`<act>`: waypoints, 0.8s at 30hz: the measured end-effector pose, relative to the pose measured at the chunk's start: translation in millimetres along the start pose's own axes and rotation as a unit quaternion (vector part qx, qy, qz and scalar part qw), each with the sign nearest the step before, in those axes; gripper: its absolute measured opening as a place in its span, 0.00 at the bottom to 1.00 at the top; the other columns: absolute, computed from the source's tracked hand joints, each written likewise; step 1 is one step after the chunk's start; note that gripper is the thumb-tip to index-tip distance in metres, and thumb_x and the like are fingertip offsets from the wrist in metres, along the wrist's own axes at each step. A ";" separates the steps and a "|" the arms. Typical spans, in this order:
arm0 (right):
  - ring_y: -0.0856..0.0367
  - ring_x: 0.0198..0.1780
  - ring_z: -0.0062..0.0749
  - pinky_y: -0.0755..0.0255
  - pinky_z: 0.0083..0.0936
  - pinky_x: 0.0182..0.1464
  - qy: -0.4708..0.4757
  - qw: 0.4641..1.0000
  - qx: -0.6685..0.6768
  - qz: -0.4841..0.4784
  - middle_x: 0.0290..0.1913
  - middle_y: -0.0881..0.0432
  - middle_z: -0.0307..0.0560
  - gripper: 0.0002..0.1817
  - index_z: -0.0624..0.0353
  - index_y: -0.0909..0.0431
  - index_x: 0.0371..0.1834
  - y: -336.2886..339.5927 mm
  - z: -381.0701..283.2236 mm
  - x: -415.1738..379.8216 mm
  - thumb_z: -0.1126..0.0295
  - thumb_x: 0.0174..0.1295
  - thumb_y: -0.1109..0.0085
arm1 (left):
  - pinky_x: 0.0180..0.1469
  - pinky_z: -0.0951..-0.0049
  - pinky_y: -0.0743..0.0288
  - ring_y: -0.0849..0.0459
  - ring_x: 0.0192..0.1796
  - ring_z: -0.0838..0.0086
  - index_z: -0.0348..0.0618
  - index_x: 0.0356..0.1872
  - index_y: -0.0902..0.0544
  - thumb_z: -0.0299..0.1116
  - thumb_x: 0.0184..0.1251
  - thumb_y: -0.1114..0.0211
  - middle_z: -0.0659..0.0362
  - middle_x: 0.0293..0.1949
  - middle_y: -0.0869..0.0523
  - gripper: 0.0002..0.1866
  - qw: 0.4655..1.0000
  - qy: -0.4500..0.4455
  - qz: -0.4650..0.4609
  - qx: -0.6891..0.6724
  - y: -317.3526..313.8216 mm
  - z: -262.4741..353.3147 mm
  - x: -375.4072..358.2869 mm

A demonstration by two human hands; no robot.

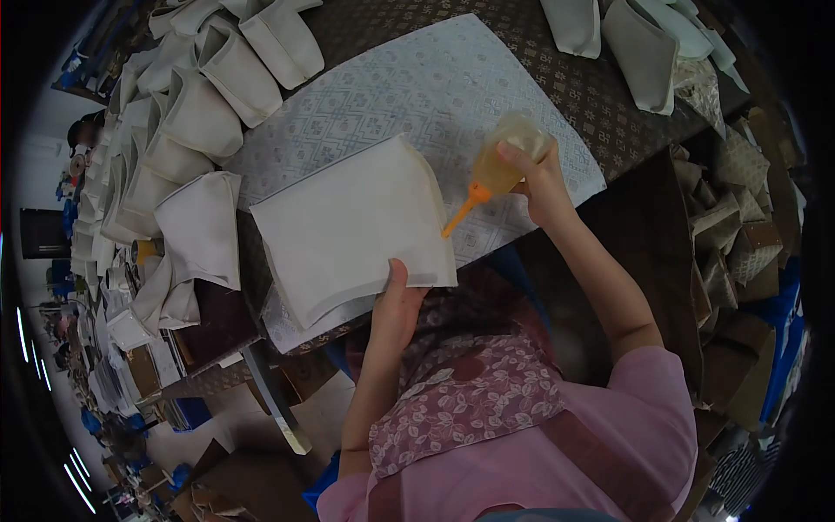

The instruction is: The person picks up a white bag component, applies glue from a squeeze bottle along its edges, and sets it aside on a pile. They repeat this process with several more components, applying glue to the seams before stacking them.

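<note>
While the left hand is pressing flat on the near corner of the white folded piece, thumb on top and fingers apparently tucked under its edge, the right hand is clenching around the glue bottle and tilting it so the orange nozzle is pointing down and toward the piece's right edge. That edge is running away from the person, roughly from the near edge of the counter toward its far side, and the nozzle tip is hovering just beside it, near its lower end; whether it is touching the white surface I cannot tell from this view. The piece is lying on a pale patterned cloth spread over the middle of the counter, slightly skewed. Of the two hands, the left is already resting on the piece, and the right is approaching from the right side. Stacks of similar white pieces are lining the counter's left edge.
</note>
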State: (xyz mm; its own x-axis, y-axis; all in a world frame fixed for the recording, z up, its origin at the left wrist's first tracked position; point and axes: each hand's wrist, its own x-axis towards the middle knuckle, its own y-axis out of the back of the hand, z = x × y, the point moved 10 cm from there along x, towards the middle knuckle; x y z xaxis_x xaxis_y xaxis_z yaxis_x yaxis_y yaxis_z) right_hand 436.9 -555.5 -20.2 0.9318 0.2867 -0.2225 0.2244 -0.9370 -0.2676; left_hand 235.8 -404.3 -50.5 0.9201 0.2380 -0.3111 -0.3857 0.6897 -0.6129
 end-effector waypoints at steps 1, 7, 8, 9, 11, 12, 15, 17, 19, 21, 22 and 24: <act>0.27 0.55 0.43 0.20 0.44 0.45 -0.006 1.000 0.007 -0.001 0.55 0.36 0.56 0.47 0.64 0.55 0.62 2.7 5.0 -3.4 0.59 0.49 0.29 | 0.67 0.61 0.41 0.36 0.67 0.67 0.41 0.68 0.43 0.49 0.75 0.56 0.56 0.66 0.35 0.29 1.000 -0.003 0.005 0.002 0.7 0.3 -0.2; 0.25 0.54 0.41 0.19 0.39 0.44 -0.028 0.998 0.032 -0.039 0.53 0.33 0.54 0.45 0.63 0.52 0.61 5.9 28.1 -34.8 0.59 0.50 0.29 | 0.68 0.60 0.42 0.37 0.68 0.67 0.40 0.68 0.43 0.49 0.74 0.55 0.56 0.67 0.35 0.30 1.000 0.000 0.004 -0.011 2.6 -1.4 -0.6; 0.25 0.54 0.41 0.19 0.39 0.44 -0.020 0.999 0.032 -0.035 0.53 0.33 0.54 0.45 0.62 0.52 0.62 7.5 29.6 -33.5 0.60 0.50 0.29 | 0.68 0.60 0.42 0.37 0.68 0.66 0.40 0.68 0.43 0.49 0.74 0.55 0.56 0.67 0.35 0.30 1.000 0.000 0.004 -0.012 2.5 -1.1 -0.9; 0.25 0.53 0.40 0.20 0.38 0.44 -0.011 0.999 0.033 -0.032 0.53 0.33 0.53 0.44 0.62 0.52 0.62 8.6 31.3 -31.4 0.60 0.50 0.29 | 0.68 0.60 0.42 0.37 0.68 0.66 0.40 0.68 0.44 0.49 0.74 0.55 0.56 0.67 0.35 0.29 1.000 -0.001 0.003 -0.013 2.0 -0.4 -1.2; 0.25 0.54 0.40 0.20 0.38 0.45 0.015 0.999 0.040 -0.021 0.54 0.34 0.53 0.45 0.61 0.52 0.62 10.0 24.4 -23.8 0.60 0.51 0.29 | 0.68 0.60 0.42 0.37 0.69 0.66 0.40 0.68 0.44 0.48 0.74 0.55 0.56 0.67 0.36 0.29 1.000 0.000 0.004 -0.014 2.5 -0.1 -1.7; 0.25 0.54 0.40 0.20 0.38 0.46 0.033 0.998 0.046 -0.014 0.54 0.34 0.53 0.45 0.61 0.53 0.63 7.9 13.3 -14.1 0.60 0.51 0.29 | 0.68 0.60 0.42 0.38 0.69 0.66 0.40 0.68 0.44 0.48 0.74 0.55 0.56 0.67 0.36 0.29 1.000 0.001 0.006 -0.015 3.7 -0.4 -1.7; 0.26 0.54 0.40 0.21 0.38 0.47 0.097 0.993 0.064 0.014 0.55 0.35 0.53 0.46 0.61 0.55 0.64 6.9 -7.9 14.8 0.60 0.52 0.30 | 0.68 0.59 0.42 0.38 0.69 0.66 0.41 0.68 0.44 0.47 0.75 0.55 0.56 0.67 0.36 0.29 1.000 -0.001 0.004 -0.013 3.4 -0.4 -2.4; 0.26 0.55 0.39 0.21 0.37 0.48 0.137 0.988 0.068 0.026 0.55 0.35 0.53 0.47 0.60 0.56 0.65 7.0 -19.5 27.7 0.60 0.52 0.29 | 0.68 0.60 0.42 0.38 0.69 0.66 0.41 0.69 0.44 0.47 0.75 0.55 0.56 0.67 0.36 0.29 1.000 -0.003 0.004 -0.014 2.4 0.3 -2.4; 0.26 0.55 0.39 0.21 0.36 0.48 0.170 0.983 0.063 0.030 0.56 0.36 0.53 0.48 0.60 0.56 0.65 4.7 -31.2 33.0 0.61 0.51 0.29 | 0.69 0.60 0.42 0.37 0.69 0.66 0.41 0.69 0.45 0.47 0.75 0.55 0.56 0.67 0.36 0.29 1.000 -0.002 0.006 -0.017 2.5 1.4 -3.1; 0.26 0.55 0.40 0.21 0.37 0.48 0.174 0.983 0.058 0.011 0.56 0.36 0.54 0.48 0.60 0.56 0.65 -5.2 -41.9 32.1 0.61 0.51 0.29 | 0.68 0.60 0.42 0.37 0.69 0.66 0.41 0.69 0.45 0.47 0.75 0.55 0.56 0.67 0.36 0.29 1.000 -0.005 0.001 -0.017 1.9 2.6 -2.3; 0.26 0.55 0.40 0.21 0.37 0.48 0.175 0.983 0.056 0.003 0.56 0.36 0.54 0.48 0.60 0.56 0.65 -9.6 -47.2 30.2 0.61 0.50 0.28 | 0.68 0.60 0.42 0.37 0.68 0.66 0.41 0.69 0.45 0.47 0.75 0.55 0.56 0.67 0.36 0.29 1.000 -0.004 -0.003 -0.017 1.4 1.9 -2.0; 0.26 0.55 0.40 0.21 0.37 0.47 0.186 0.982 -0.023 -0.001 0.57 0.36 0.55 0.49 0.61 0.56 0.65 -19.7 -52.9 28.3 0.60 0.50 0.28 | 0.68 0.60 0.42 0.37 0.68 0.66 0.41 0.69 0.44 0.47 0.75 0.56 0.56 0.67 0.36 0.29 1.000 0.004 -0.001 -0.013 2.9 0.5 -1.6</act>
State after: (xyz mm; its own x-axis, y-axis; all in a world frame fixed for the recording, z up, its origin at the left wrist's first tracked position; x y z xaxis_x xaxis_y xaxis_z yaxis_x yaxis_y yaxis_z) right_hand 474.0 -539.4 28.4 0.9694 0.2037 0.1373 0.2306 -0.9471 -0.2232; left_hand 233.3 -402.3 -51.4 0.9201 0.2312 -0.3162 -0.3860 0.6715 -0.6325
